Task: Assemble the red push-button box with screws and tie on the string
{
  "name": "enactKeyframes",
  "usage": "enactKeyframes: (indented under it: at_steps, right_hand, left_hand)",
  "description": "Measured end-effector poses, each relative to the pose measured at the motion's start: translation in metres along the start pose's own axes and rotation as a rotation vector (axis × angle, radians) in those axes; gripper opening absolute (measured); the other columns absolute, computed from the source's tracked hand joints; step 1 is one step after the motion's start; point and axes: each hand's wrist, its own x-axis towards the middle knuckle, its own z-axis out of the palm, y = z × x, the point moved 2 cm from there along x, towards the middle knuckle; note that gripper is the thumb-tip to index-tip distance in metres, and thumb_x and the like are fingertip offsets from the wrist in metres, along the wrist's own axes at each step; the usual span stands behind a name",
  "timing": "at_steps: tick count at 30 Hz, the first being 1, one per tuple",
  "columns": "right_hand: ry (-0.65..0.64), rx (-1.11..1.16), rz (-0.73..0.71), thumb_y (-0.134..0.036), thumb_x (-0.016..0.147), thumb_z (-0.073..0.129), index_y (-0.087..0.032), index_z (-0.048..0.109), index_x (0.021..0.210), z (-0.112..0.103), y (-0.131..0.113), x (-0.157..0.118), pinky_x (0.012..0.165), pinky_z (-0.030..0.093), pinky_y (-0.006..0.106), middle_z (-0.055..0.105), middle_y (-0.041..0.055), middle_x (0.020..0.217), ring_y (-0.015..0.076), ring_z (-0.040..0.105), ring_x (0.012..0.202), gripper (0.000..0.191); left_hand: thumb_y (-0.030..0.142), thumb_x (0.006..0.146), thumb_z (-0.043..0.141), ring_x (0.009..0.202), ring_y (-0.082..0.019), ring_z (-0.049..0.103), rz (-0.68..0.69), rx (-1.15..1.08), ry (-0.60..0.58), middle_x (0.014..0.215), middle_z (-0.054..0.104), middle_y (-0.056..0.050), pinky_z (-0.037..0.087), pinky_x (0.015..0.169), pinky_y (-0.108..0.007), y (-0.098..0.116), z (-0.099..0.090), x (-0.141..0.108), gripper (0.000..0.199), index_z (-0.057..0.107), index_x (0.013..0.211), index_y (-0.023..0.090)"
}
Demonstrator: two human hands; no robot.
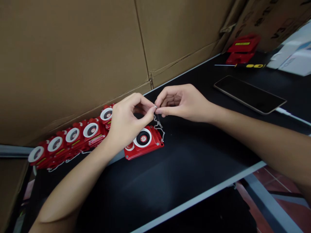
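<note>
Above the black table, my left hand [131,118] and my right hand [182,102] meet fingertip to fingertip. Both pinch the upper end of a thin silvery chain [157,121]; what exactly sits between the fingertips is too small to tell. The chain hangs in loose bends down to the right corner of a red device [145,144]. This device lies on the table just below my left hand, which hides part of it. It has a white ring around a black round centre.
Several similar red devices [73,135] stand in a row at left, against cardboard [73,58]. At right lie a phone [250,94] with a white cable, a screwdriver [254,65], a red part [243,48] and white boxes [293,56]. The table edge [199,197] runs below.
</note>
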Motion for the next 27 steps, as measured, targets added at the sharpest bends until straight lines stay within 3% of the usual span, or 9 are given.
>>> enactKeyframes:
  at_steps: [5, 10, 15, 20, 27]
  right_hand:
    - [-0.003, -0.005, 0.004, -0.035, 0.079, 0.105, -0.015, 0.081, 0.086, -0.001, 0.004, 0.001, 0.068, 0.064, 0.028, 0.081, 0.0039, 0.076, 0.0163, 0.077, 0.069, 0.032]
    - [-0.019, -0.045, -0.026, -0.025, 0.087, 0.095, -0.016, 0.08, 0.088, -0.002, 0.005, 0.0, 0.07, 0.063, 0.028, 0.082, 0.0041, 0.077, 0.0171, 0.079, 0.072, 0.017]
    - [-0.008, -0.087, -0.039, -0.021, 0.086, 0.091, -0.016, 0.079, 0.089, -0.002, 0.003, 0.0, 0.07, 0.062, 0.026, 0.08, 0.0013, 0.076, 0.0154, 0.078, 0.072, 0.013]
    - [-0.032, -0.051, -0.017, -0.018, 0.086, 0.089, -0.016, 0.079, 0.089, -0.001, 0.001, 0.0, 0.07, 0.063, 0.024, 0.08, 0.0015, 0.077, 0.0141, 0.077, 0.072, 0.011]
    - [-0.084, 0.0, 0.007, -0.018, 0.087, 0.091, -0.016, 0.079, 0.09, -0.003, 0.001, 0.002, 0.072, 0.065, 0.024, 0.082, 0.0027, 0.08, 0.0139, 0.078, 0.074, 0.012]
  left_hand:
    - [0.025, 0.093, 0.078, 0.083, -0.021, 0.078, -0.016, -0.004, -0.049, 0.09, 0.081, -0.003, 0.064, 0.076, -0.032, -0.003, 0.001, 0.0, 0.008, 0.076, 0.086, 0.021]
    - [0.023, 0.092, 0.076, 0.084, -0.019, 0.079, -0.012, -0.022, -0.085, 0.092, 0.08, -0.003, 0.067, 0.079, -0.031, -0.005, 0.002, 0.0, 0.002, 0.077, 0.092, 0.021]
    - [0.019, 0.087, 0.082, 0.09, -0.019, 0.082, -0.008, -0.063, -0.143, 0.101, 0.082, -0.004, 0.071, 0.082, -0.03, -0.009, 0.004, -0.001, 0.02, 0.074, 0.106, 0.02]
    - [0.032, 0.09, 0.093, 0.088, -0.019, 0.082, 0.006, -0.075, -0.117, 0.098, 0.082, -0.003, 0.071, 0.081, -0.031, -0.014, 0.005, -0.001, 0.023, 0.075, 0.1, 0.021]
    - [0.047, 0.093, 0.094, 0.088, -0.021, 0.082, 0.011, -0.046, -0.112, 0.097, 0.083, -0.004, 0.071, 0.082, -0.034, -0.013, 0.005, 0.0, 0.033, 0.076, 0.099, 0.02]
